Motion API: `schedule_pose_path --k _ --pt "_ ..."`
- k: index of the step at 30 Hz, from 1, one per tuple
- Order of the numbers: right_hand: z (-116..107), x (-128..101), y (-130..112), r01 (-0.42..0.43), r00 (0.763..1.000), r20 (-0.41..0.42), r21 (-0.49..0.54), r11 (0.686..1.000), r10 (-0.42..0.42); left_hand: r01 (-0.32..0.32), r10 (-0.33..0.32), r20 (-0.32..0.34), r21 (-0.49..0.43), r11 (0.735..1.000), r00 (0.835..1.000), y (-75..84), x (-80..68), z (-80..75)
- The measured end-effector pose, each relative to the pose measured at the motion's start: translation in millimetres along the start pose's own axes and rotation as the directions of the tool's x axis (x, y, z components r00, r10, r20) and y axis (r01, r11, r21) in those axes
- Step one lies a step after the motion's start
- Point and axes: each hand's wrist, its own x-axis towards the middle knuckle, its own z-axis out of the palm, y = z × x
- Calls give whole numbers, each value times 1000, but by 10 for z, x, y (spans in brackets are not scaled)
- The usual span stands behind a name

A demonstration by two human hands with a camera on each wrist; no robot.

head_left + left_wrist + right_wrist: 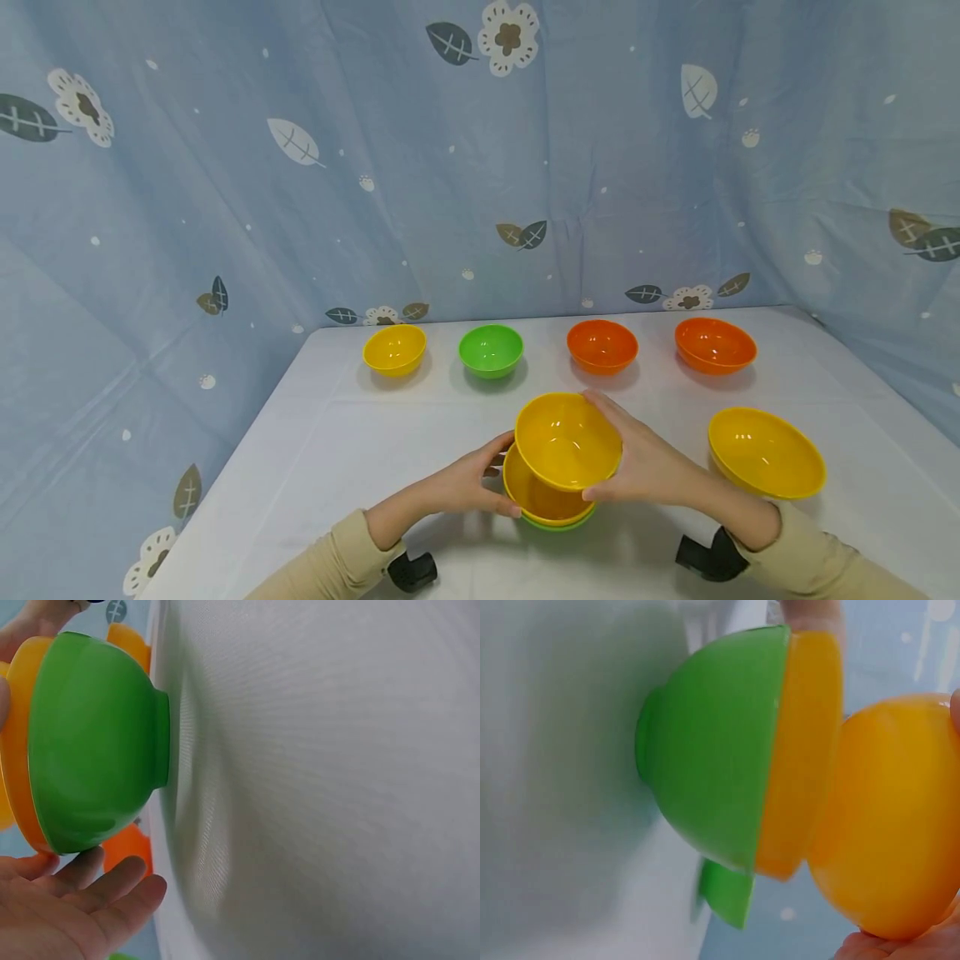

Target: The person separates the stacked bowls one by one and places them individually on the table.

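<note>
Right hand (648, 467) holds a yellow bowl (567, 440), fingers curled round its rim, tipped just over the stack (551, 504) low in the middle of the frame. That stack is a yellow bowl sitting in a green bowl (94, 742) on the white table (337, 433). Left hand (465, 483) touches the stack's side with loose, straight fingers. Since the top bowl is tilted, it might land crooked and slide off, or bump the stack sideways.
</note>
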Motion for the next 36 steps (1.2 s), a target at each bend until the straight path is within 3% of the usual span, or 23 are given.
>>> schedule_pose_path --k 17,24,30,36 --pt "-327 -140 76 -112 988 -114 -41 993 107 57 -57 -3 24 998 998 46 14 38" --pt "-388 -188 172 -188 975 -131 -34 982 182 79 -79 -6 7 997 997 45 23 45" --pt "-430 -230 254 -171 978 -134 -56 984 162 87 -87 -12 23 996 996 48 23 57" --pt "-382 -257 317 -208 970 -143 -59 976 198 86 -85 -19 34 996 996 52 20 71"
